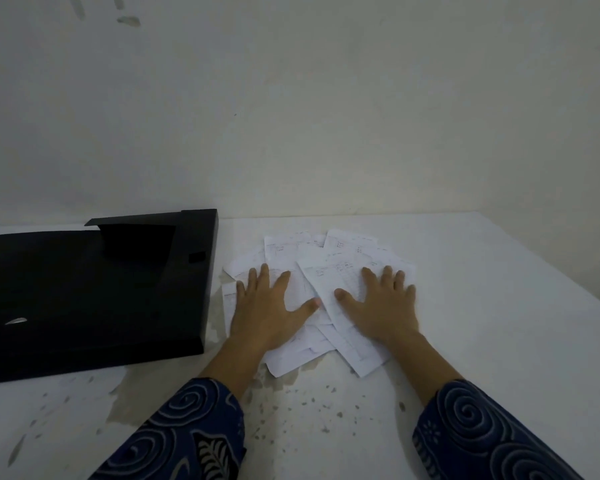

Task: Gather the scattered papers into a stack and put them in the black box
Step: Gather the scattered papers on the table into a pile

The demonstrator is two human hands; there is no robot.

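— Both hands lie flat on the papers (pixel 326 271), yes? How are the fingers?

— Yes. The left hand (pixel 267 306) presses on the left part of the pile, fingers spread and straight, gripping nothing. The right hand (pixel 381 306) does the same on the right part. The thumbs point toward each other, close but apart.

— Where are the papers?

— They lie in a loose overlapping pile on the white table (pixel 482 323), just beside the right wall of the black box (pixel 84 289), not in it. The box lies open at the left. The sleeves (pixel 187 431) are dark blue with swirls.
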